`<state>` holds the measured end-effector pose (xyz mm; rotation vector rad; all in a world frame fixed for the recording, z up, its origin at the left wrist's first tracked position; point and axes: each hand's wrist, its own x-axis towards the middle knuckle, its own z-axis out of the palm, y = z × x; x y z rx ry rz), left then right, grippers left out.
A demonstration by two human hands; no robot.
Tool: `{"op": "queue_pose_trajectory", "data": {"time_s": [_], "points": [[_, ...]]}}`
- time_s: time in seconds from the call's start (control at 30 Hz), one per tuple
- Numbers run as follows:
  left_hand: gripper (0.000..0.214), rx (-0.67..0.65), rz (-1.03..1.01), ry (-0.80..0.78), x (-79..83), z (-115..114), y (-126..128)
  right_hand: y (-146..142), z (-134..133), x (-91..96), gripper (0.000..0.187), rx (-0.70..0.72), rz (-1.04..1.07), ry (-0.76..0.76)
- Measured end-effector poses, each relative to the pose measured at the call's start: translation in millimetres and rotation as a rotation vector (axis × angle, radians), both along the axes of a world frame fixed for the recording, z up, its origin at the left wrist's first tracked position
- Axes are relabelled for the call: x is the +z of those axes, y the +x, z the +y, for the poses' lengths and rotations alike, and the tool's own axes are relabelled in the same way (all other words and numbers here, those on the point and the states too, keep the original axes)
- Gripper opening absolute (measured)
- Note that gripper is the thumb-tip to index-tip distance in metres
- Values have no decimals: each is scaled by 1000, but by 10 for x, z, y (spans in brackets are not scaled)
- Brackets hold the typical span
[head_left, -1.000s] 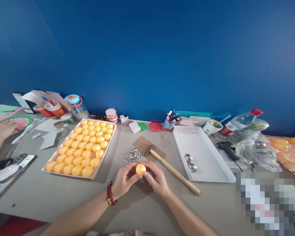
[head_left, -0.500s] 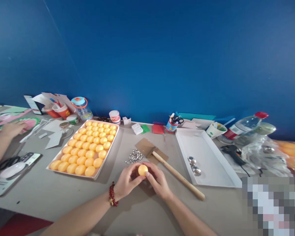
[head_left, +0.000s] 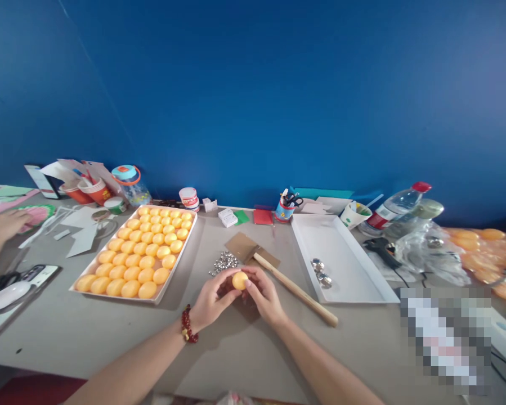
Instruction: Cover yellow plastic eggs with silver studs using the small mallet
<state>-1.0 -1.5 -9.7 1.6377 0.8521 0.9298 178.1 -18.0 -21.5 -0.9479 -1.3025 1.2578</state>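
Note:
An orange ball (head_left: 240, 279) sits between the fingertips of both my hands, just above the grey table. My left hand (head_left: 211, 300), with a red bead bracelet at the wrist, curls round its left side. My right hand (head_left: 265, 295) pinches it from the right. A heap of small silver studs (head_left: 223, 262) lies just behind my hands. A wooden mallet (head_left: 292, 288) rests on brown cardboard (head_left: 241, 246) to the right of them.
A white tray (head_left: 84, 275) full of several orange balls stands left. Another white tray (head_left: 345, 284) at right holds two silver balls (head_left: 321, 272). Cups, a jar, a water bottle (head_left: 394, 205) and a bag of balls line the back. Another person's hand (head_left: 3, 224) is far left.
The view has shifted slightly. My hands still hold the orange ball in the same place, with only small finger movement.

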Motion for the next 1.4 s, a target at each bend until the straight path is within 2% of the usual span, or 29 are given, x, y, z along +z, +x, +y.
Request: {"op": "queue_pose_trajectory", "data": {"time_s": [0.33, 0.67, 0.8, 0.93, 1.13, 1.27, 1.4], "points": [[32, 65, 7, -20, 28, -10, -36, 7, -46, 55, 30, 38, -3, 1], [29, -29, -83, -136, -65, 13, -50, 13, -43, 0, 31, 64, -41, -47], [35, -41, -93, -93, -78, 27, -54, 18, -50, -9, 32, 91, -66, 21], [35, -32, -91, -111, -83, 36, -46, 4, -48, -6, 47, 114, -119, 104], [30, -28, -105, -157, 21, -1, -10, -16, -34, -15, 37, -35, -238, 155], [30, -42, -159, -201, 57, -16, -12, -4, -42, 18, 39, -10, -299, 193], [30, -99, -160, -192, 37, 22, -37, 5, -48, 98, 42, 28, -373, 343]]}}
